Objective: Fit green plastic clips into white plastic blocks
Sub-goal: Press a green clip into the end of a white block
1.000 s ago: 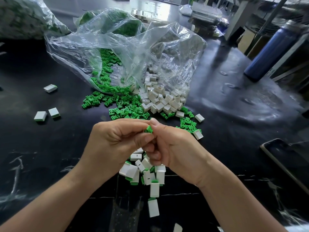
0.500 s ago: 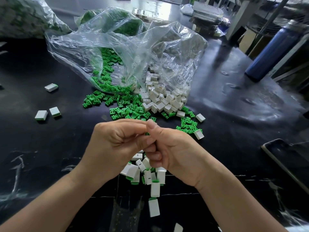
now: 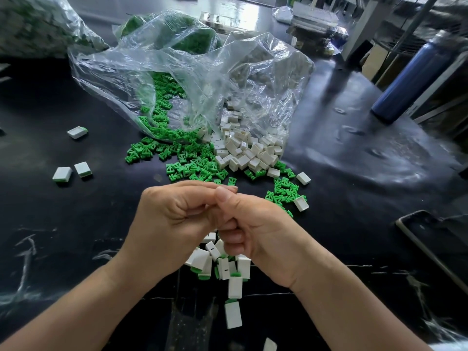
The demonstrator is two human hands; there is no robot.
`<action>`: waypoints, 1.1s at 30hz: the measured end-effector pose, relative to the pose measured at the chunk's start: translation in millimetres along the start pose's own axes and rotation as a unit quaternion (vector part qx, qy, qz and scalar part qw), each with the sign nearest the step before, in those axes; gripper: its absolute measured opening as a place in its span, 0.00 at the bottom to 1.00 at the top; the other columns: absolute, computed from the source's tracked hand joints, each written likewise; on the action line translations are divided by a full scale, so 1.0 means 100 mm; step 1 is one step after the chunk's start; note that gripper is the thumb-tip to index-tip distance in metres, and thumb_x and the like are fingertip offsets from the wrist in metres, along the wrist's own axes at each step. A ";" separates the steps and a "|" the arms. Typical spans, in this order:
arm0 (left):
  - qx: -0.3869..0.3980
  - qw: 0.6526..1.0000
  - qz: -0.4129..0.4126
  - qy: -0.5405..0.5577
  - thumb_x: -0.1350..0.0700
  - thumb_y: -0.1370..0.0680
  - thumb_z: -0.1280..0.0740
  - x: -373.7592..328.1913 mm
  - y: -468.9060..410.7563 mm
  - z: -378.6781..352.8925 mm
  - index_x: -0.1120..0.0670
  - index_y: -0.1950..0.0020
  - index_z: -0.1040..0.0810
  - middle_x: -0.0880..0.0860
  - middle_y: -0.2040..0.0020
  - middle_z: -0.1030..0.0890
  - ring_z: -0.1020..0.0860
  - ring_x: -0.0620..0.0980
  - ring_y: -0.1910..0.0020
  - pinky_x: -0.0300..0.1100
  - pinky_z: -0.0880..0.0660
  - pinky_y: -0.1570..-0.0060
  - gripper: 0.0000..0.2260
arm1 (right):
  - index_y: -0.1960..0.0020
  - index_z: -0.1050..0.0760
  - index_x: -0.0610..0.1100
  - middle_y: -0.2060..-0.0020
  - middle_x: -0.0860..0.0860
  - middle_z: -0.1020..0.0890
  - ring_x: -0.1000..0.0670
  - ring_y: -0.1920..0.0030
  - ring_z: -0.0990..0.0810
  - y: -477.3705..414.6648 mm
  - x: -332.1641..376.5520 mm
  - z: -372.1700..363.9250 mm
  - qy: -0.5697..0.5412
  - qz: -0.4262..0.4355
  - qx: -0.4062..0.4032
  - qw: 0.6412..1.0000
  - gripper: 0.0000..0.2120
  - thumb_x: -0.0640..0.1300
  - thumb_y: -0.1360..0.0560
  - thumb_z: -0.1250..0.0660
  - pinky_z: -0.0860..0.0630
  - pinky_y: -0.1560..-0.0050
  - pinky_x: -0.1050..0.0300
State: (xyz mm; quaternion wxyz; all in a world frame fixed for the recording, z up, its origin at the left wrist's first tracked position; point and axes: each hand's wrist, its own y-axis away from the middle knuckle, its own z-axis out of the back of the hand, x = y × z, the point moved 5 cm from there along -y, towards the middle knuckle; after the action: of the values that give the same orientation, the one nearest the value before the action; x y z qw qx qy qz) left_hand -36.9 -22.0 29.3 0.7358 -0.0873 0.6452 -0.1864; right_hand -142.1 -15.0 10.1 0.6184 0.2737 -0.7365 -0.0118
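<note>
The left hand (image 3: 172, 219) and the right hand (image 3: 258, 229) are held pressed together above the near middle of the black tabletop (image 3: 76, 224), all fingers curled tight. Whether a piece is gripped inside cannot be told. Both forearms are angled inward from the near edge. The green clip seen between the fingertips a second ago is now hidden. Loose green plastic clips (image 3: 192, 163) and white plastic blocks (image 3: 243, 153) lie spilled from a clear plastic bag (image 3: 202, 79) at the tabletop's middle, and fitted blocks (image 3: 234, 287) are heaped under the hands.
</note>
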 end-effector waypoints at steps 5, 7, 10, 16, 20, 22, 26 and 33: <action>-0.008 0.999 0.005 0.044 0.54 0.37 0.26 -0.02 0.00 -0.02 0.53 0.55 0.18 0.49 0.53 0.16 0.17 0.47 0.56 0.39 0.21 0.59 0.12 | 0.67 0.34 0.47 0.75 0.57 0.36 0.59 0.76 0.40 0.02 0.03 -0.02 0.000 0.022 0.001 1.000 0.15 0.54 0.31 0.33 0.42 0.75 0.67; -0.009 0.998 0.004 0.054 0.53 0.37 0.27 -0.01 0.00 -0.03 0.53 0.55 0.18 0.49 0.52 0.16 0.17 0.47 0.55 0.39 0.21 0.59 0.12 | 0.70 0.30 0.49 0.75 0.57 0.37 0.59 0.76 0.40 0.03 0.06 -0.02 0.000 0.034 0.003 0.999 0.12 0.55 0.33 0.36 0.42 0.75 0.67; -0.007 0.998 0.001 0.064 0.52 0.35 0.30 -0.01 0.01 -0.03 0.53 0.55 0.18 0.50 0.52 0.16 0.17 0.48 0.55 0.40 0.21 0.59 0.11 | 0.75 0.27 0.50 0.75 0.57 0.37 0.58 0.75 0.40 0.04 0.08 -0.04 -0.005 0.049 0.010 0.999 0.13 0.55 0.35 0.39 0.42 0.75 0.67; 0.007 0.999 0.001 0.045 0.56 0.33 0.29 0.00 0.01 -0.03 0.52 0.58 0.19 0.53 0.54 0.17 0.18 0.54 0.56 0.51 0.20 0.58 0.05 | 0.65 0.24 0.49 0.74 0.56 0.38 0.58 0.74 0.41 0.04 0.09 -0.05 0.003 0.053 0.024 0.998 0.10 0.53 0.28 0.35 0.42 0.73 0.65; 0.016 0.998 0.031 0.047 0.59 0.32 0.32 0.03 0.02 -0.01 0.53 0.58 0.20 0.57 0.54 0.18 0.19 0.59 0.57 0.61 0.22 0.56 0.05 | 0.67 0.34 0.45 0.74 0.54 0.35 0.57 0.74 0.38 0.04 0.09 -0.02 0.012 0.023 0.043 0.999 0.15 0.56 0.32 0.40 0.39 0.73 0.64; 0.018 0.997 0.052 0.056 0.58 0.32 0.31 0.04 0.02 -0.02 0.52 0.57 0.19 0.56 0.54 0.17 0.18 0.56 0.57 0.58 0.21 0.54 0.05 | 0.66 0.33 0.43 0.74 0.54 0.32 0.57 0.74 0.36 0.04 0.08 0.00 0.055 0.017 0.047 0.997 0.18 0.59 0.35 0.42 0.37 0.73 0.65; 0.050 0.989 0.107 0.092 0.56 0.35 0.24 0.05 -0.01 -0.06 0.52 0.56 0.17 0.54 0.55 0.16 0.18 0.48 0.61 0.47 0.20 0.56 0.09 | 0.63 0.32 0.42 0.73 0.52 0.32 0.56 0.74 0.36 0.03 0.08 0.04 0.060 0.003 0.046 0.997 0.18 0.58 0.34 0.43 0.37 0.73 0.65; 0.046 0.956 0.191 0.216 0.62 0.36 0.33 0.12 -0.02 -0.04 0.60 0.55 0.16 0.55 0.64 0.16 0.19 0.49 0.66 0.38 0.23 0.63 0.12 | 0.60 0.26 0.49 0.72 0.52 0.34 0.56 0.73 0.39 0.03 0.10 0.04 -0.005 -0.024 0.076 0.997 0.15 0.58 0.33 0.44 0.40 0.71 0.63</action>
State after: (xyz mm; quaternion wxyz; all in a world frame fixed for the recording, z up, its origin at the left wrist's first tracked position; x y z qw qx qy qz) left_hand -40.2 -28.2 18.5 0.6040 0.1143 0.7841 -0.0862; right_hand -148.2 -18.0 19.6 0.5913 0.3377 -0.7318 0.0282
